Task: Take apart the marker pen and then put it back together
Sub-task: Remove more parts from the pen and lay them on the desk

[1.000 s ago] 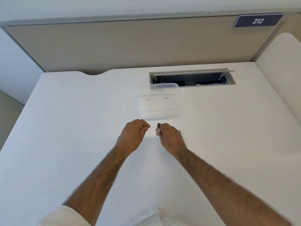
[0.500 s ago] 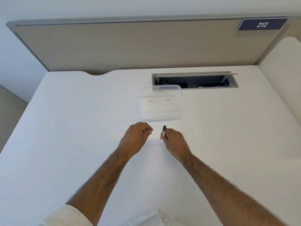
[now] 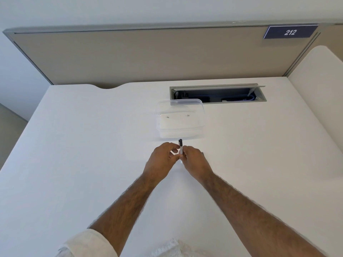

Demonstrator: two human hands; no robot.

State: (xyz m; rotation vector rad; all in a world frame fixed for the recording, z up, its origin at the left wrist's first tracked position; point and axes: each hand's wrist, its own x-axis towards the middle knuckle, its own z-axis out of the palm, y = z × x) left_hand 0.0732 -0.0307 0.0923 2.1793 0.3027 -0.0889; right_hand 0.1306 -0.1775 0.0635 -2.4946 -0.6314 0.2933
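Observation:
The marker pen [image 3: 181,148] stands nearly upright between my two hands, a white barrel with a black end on top. My right hand [image 3: 194,162] grips its lower part; the bottom of the pen is hidden in my fingers. My left hand [image 3: 161,160] has come up against it from the left, thumb and fingertips pinched at the barrel. Whether that hand also holds a small loose part, I cannot tell. Both hands hover low over the white desk [image 3: 83,154], just in front of the plastic box.
A clear plastic box [image 3: 161,130] stands just beyond the pen. Behind it lies an open cable hatch [image 3: 259,93] in the desk. A beige partition [image 3: 148,56] with a "212" sign [image 3: 290,32] closes off the back. A white side panel [image 3: 319,86] rises at right.
My right hand has tipped the pen upright and lifted it so more shows. My left hand has moved right and now meets the barrel; before, the hands were apart.

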